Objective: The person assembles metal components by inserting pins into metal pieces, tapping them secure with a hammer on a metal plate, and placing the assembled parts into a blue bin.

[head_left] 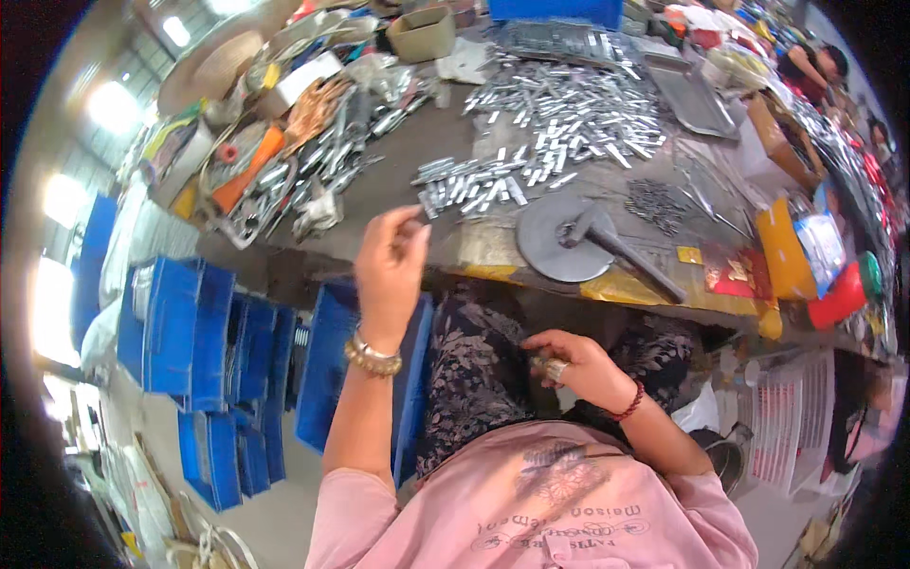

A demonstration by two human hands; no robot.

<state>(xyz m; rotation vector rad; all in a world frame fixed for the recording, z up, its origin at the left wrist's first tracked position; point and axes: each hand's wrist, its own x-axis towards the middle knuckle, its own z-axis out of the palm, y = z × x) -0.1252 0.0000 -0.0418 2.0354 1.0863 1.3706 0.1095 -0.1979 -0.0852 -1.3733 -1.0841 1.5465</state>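
Observation:
My left hand [391, 275] is raised at the table's near edge, its fingers curled in together. It is close to the near end of a spread of short silvery metal tubes [479, 185]; whether anything small is between the fingertips is hidden. Over my lap, my right hand [576, 365] has its fingers bent inward, with a shiny bit at the fingers too small to name. A hammer [626, 256] lies with its head on a round grey metal disc [550, 248] at the table edge. Beyond the disc is a small pile of thin dark metal pins [656, 204].
Blue plastic bins [175, 327] are stacked at the left, and another blue bin [322, 379] stands beside my left leg. An orange-handled tool [248, 171] lies among metal pieces. A metal tray [697, 95], a yellow packet [787, 248] and a red jar [844, 294] are at the right.

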